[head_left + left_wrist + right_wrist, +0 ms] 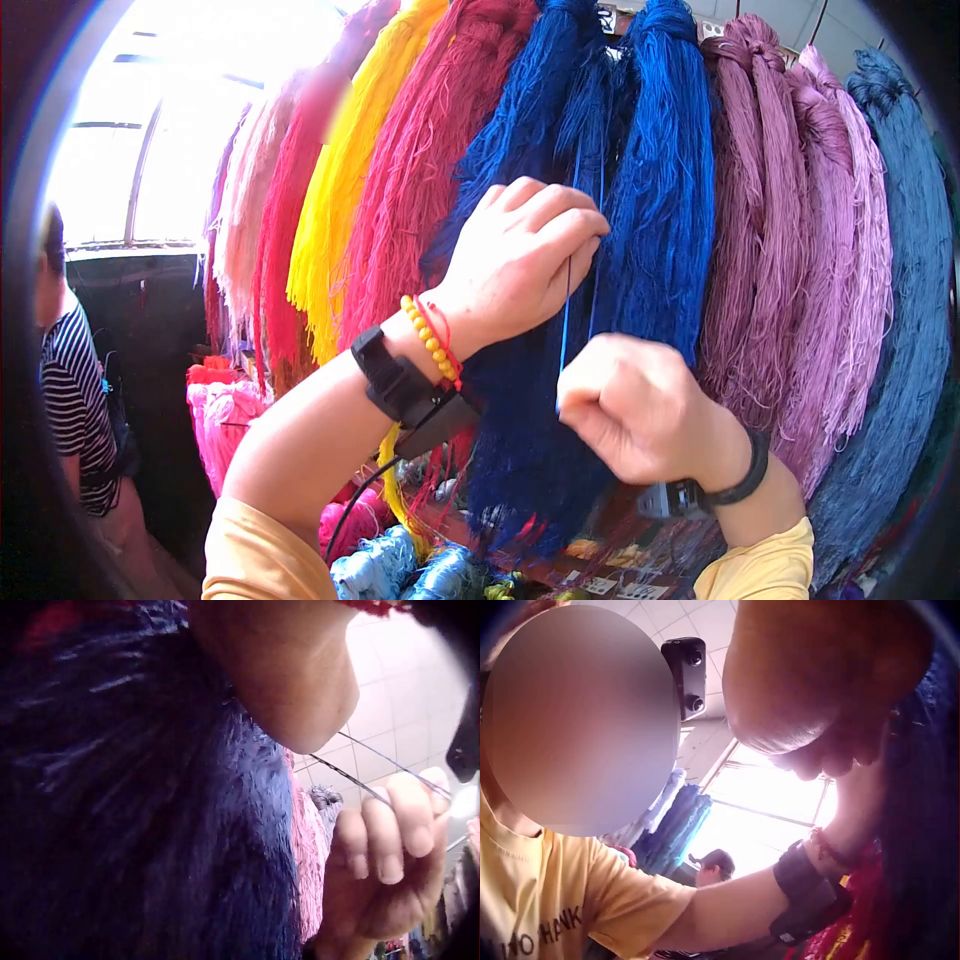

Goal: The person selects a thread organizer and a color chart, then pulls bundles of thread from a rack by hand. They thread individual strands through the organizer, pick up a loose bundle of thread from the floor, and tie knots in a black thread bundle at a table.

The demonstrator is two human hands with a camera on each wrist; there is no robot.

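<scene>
In the head view my left hand (525, 255) is raised in front of the dark blue yarn hanks (530, 420), pinching a thin blue thread (566, 310). Lower and to the right, my right hand (640, 405) grips the same thread with curled fingers, slightly blurred. The thread runs taut between the two hands. From the left wrist, two strands of thread (349, 774) stretch to the right hand (390, 855), whose fingers curl over them. A brighter blue hank (660, 190) hangs behind the hands. In the right wrist view the near right hand (817, 675) hides its own grip.
Red hanks (430, 180) and a yellow hank (365, 150) hang to the left, mauve hanks (770, 230) and a grey-blue hank (895, 300) to the right. Light blue yarn bundles (385, 565) lie below. A person in a striped shirt (75, 400) stands at the far left.
</scene>
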